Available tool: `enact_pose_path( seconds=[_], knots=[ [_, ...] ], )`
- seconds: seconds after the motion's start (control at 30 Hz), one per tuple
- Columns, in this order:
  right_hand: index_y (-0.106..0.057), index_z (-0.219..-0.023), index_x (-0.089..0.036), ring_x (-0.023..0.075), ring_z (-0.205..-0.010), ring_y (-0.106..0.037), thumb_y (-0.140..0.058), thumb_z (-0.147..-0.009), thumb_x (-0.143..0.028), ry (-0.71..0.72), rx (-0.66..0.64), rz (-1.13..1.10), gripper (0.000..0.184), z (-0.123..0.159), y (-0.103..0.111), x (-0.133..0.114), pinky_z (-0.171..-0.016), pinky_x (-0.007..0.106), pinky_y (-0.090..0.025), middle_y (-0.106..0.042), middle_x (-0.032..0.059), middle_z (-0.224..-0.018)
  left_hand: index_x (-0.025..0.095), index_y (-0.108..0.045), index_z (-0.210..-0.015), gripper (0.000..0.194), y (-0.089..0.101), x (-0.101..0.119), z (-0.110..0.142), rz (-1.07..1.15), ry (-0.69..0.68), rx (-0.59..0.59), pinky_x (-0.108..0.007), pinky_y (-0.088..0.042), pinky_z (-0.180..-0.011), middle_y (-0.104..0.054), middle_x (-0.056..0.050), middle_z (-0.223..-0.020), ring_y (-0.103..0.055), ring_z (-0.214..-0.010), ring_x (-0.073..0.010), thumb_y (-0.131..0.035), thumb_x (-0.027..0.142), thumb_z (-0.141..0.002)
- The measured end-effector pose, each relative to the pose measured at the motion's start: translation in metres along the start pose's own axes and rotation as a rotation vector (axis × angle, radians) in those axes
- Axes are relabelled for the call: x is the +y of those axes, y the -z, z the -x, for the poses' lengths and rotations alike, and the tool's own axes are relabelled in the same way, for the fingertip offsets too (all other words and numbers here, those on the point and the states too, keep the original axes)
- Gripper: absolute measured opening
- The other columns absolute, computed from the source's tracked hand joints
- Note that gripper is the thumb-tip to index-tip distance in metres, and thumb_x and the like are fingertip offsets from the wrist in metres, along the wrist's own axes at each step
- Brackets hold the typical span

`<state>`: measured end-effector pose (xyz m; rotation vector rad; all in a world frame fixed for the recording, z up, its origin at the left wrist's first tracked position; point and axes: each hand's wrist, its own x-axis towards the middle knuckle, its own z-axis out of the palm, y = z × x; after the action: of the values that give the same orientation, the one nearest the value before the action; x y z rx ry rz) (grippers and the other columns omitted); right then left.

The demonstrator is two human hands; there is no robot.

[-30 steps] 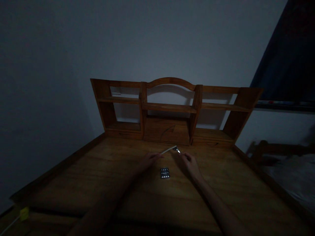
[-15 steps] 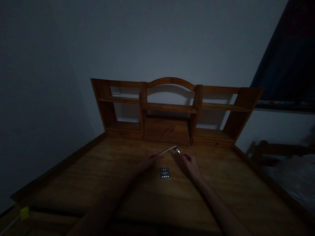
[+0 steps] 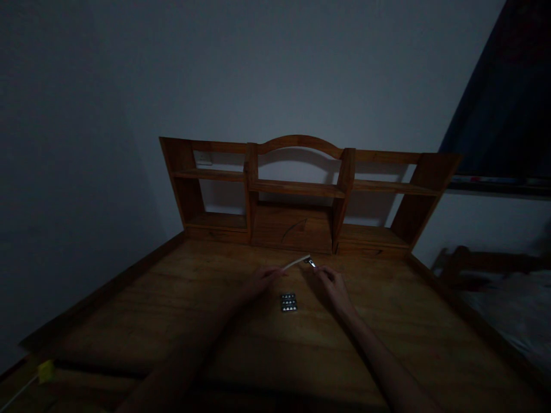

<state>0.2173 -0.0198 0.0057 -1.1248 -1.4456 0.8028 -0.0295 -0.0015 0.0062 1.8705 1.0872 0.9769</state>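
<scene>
My left hand (image 3: 267,275) is closed on one end of a thin pale stick (image 3: 295,263), which slants up and to the right. Between the fingers of my right hand (image 3: 330,279) is a small silvery tool with a dark head (image 3: 310,262); its exact kind is too small and dim to make out. The dark head meets or nearly meets the far tip of the stick. Below and between both hands, a small dark block with rows of whitish pieces (image 3: 288,303) lies flat on the wooden tabletop (image 3: 241,350).
A wooden shelf unit (image 3: 297,187) stands along the back of the desk, against the wall. Raised wooden edging (image 3: 467,312) runs down the right side. A yellow object with a white cord (image 3: 45,371) is at the lower left. The room is dim.
Almost nothing differs. Both hands keep their hold, and the tool's silvery part has turned slightly and catches less light.
</scene>
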Motion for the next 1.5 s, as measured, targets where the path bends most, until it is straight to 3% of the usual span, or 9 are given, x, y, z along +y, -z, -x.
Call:
enact_pose_path(
  seconds=[0.27, 0.8, 1.03, 1.5],
  knots=[
    [-0.068, -0.078, -0.016, 0.0211, -0.078, -0.058, -0.055, -0.080, -0.042, 0.015, -0.020, -0.086, 0.029, 0.000, 0.001, -0.001, -0.070, 0.027, -0.040, -0.067, 0.0044, -0.078, 0.020, -0.067, -0.083, 0.046, 0.002, -0.004, -0.003, -0.065, -0.069, -0.009, -0.029, -0.043, -0.086, -0.068, -0.003, -0.089, -0.060, -0.090, -0.0206, -0.036, 0.055, -0.088],
    [-0.069, -0.077, -0.018, 0.0198, -0.076, -0.057, -0.060, -0.080, -0.046, -0.040, -0.004, -0.189, 0.030, 0.002, -0.001, -0.001, -0.069, 0.026, -0.037, -0.066, 0.0019, -0.077, 0.019, -0.069, -0.094, 0.045, 0.000, -0.003, -0.002, -0.024, -0.091, -0.012, -0.031, -0.041, -0.092, -0.069, -0.004, -0.099, -0.059, -0.098, -0.0211, -0.038, 0.053, -0.090],
    [-0.068, -0.077, -0.019, 0.0162, -0.066, -0.051, -0.059, -0.081, -0.046, -0.057, -0.043, -0.253, 0.030, 0.003, -0.003, 0.001, -0.058, 0.025, -0.033, -0.062, 0.0006, -0.070, 0.019, -0.069, -0.092, 0.046, 0.001, -0.002, -0.002, -0.028, -0.077, 0.035, -0.031, -0.041, -0.093, -0.069, -0.003, -0.098, -0.059, -0.098, -0.0213, -0.039, 0.054, -0.089],
    [-0.068, -0.076, -0.018, 0.0187, -0.073, -0.054, -0.060, -0.080, -0.045, -0.028, -0.046, -0.223, 0.029, 0.002, -0.002, -0.002, -0.063, 0.026, -0.036, -0.064, 0.0031, -0.076, 0.021, -0.069, -0.095, 0.045, 0.003, 0.004, 0.001, -0.009, -0.052, 0.007, -0.032, -0.038, -0.098, -0.068, -0.003, -0.103, -0.058, -0.104, -0.0220, -0.038, 0.053, -0.090]
  ],
)
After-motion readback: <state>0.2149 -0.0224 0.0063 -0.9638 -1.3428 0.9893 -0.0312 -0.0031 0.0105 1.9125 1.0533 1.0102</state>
